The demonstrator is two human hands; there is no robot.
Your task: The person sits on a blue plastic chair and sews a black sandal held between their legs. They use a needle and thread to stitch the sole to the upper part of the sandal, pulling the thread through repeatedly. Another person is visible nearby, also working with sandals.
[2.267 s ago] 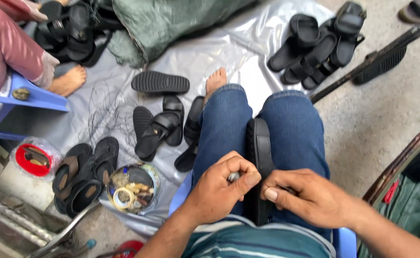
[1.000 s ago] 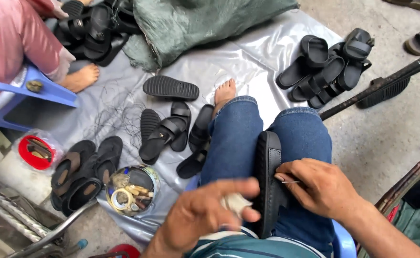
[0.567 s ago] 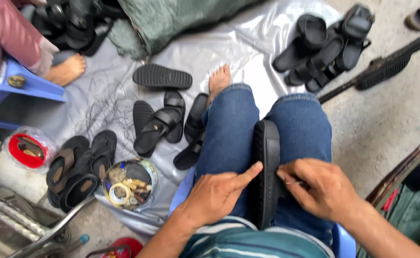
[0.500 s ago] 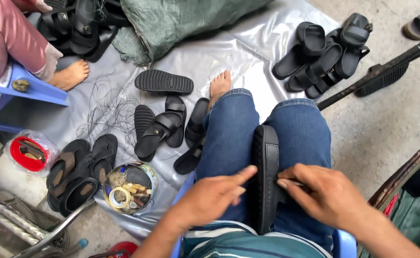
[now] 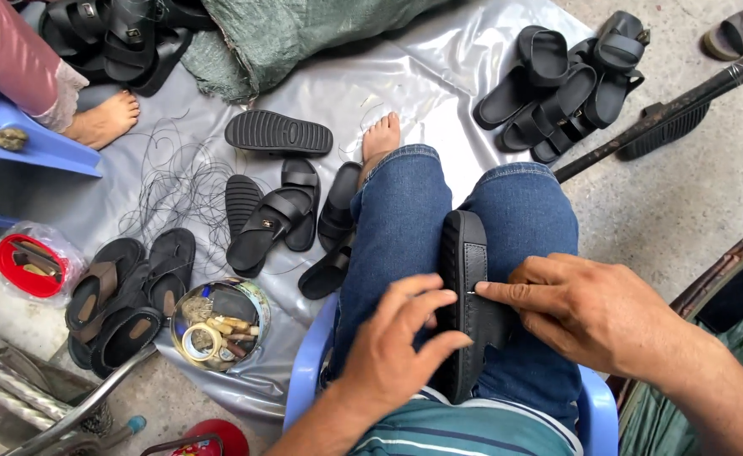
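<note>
A black sandal stands on its edge between my knees, resting on my blue jeans. My left hand cups the sandal's left side, thumb and fingers pressed against the sole. My right hand lies on the strap side, forefinger pointing left, pinching a thin metal needle against the sandal's edge. I sit on a blue plastic stool.
Several black sandals lie on a grey plastic sheet, with more piled at the top right. A round tin of odds and ends sits lower left. Loose black thread is scattered about. Another person's bare foot rests at the upper left.
My left hand, lifted off earlier, has come back onto the sandal's left side. My right hand stays on the strap side with the needle.
</note>
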